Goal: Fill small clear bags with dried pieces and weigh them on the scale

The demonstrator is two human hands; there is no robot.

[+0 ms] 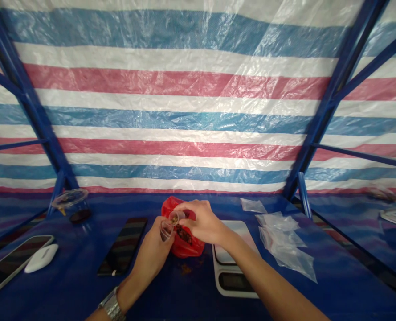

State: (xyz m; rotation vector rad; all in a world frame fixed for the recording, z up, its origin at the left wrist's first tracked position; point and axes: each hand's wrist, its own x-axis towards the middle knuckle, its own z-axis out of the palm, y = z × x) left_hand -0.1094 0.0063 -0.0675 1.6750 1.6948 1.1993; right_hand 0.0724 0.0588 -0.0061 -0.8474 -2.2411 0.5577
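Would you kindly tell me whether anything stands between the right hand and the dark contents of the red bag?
Nothing visible does: the right hand is over the red bag, and the dark contents show just below its thumb in this view. The small clear cup lies to their upper left.

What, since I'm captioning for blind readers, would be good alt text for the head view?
The left hand and right hand hold what looks like a small clear cup and lid at an open red bag of dark bits. On the blue table, a scale and clear bags sit right, phones left.
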